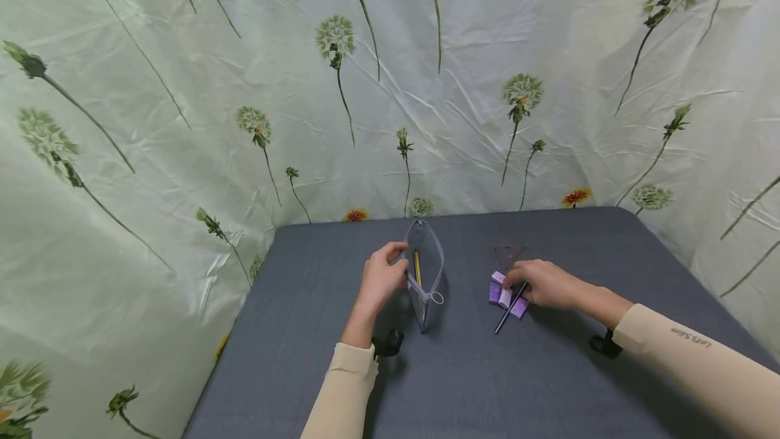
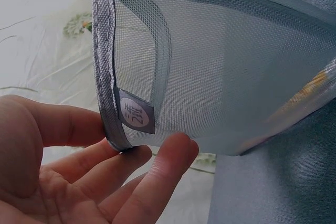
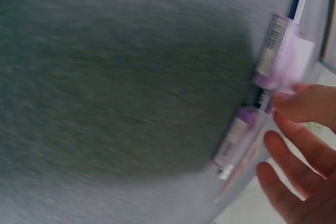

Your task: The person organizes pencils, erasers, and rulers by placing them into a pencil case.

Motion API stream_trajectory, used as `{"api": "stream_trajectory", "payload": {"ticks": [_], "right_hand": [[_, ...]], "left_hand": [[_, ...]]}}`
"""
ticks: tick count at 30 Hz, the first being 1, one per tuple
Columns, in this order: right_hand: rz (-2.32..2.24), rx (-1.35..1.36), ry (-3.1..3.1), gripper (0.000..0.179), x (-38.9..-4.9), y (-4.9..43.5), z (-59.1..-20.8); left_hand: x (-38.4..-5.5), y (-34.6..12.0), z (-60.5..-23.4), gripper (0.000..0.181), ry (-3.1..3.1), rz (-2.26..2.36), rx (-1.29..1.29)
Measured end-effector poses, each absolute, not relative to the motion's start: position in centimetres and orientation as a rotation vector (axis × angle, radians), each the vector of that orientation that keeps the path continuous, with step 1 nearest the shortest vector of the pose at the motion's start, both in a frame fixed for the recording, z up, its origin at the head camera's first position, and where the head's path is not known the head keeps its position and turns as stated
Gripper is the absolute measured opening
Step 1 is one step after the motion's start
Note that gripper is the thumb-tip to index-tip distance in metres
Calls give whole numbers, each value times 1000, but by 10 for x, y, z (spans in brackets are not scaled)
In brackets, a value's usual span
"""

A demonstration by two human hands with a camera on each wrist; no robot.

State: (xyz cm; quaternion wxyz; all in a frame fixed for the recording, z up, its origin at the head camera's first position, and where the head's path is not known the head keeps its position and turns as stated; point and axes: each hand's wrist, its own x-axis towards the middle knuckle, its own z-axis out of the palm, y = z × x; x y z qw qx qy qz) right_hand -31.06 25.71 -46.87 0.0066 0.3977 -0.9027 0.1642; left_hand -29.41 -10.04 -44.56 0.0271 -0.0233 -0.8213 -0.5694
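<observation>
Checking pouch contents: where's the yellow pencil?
In the head view, the yellow pencil is inside the mesh pouch, right of the left hand, left of the purple blocks.

The head view looks from above, forward and down at the table (image 1: 457,385); the left wrist view faces the mesh pouch (image 2: 205,61) very near, the right wrist view the purple blocks (image 3: 272,53); the head view shares both.

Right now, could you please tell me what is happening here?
A person's left hand pinches the rim of a mesh zip pouch, its mouth open and a yellow pencil inside. The right hand is at the purple erasers, with a dark pencil slanting across them; whether it grips anything is unclear. A triangular ruler lies just beyond.
</observation>
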Motion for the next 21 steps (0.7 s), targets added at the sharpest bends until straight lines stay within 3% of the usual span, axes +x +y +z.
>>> {"api": "stream_trajectory", "payload": {"ticks": [12, 21], "right_hand": [[452, 1212, -2688, 56, -307, 261, -487], [723, 1028, -2764, 70, -310, 268, -496]], "left_hand": [[-294, -101, -448, 35, -2519, -1794, -75], [-294, -102, -447, 35, -2523, -1805, -71]]}}
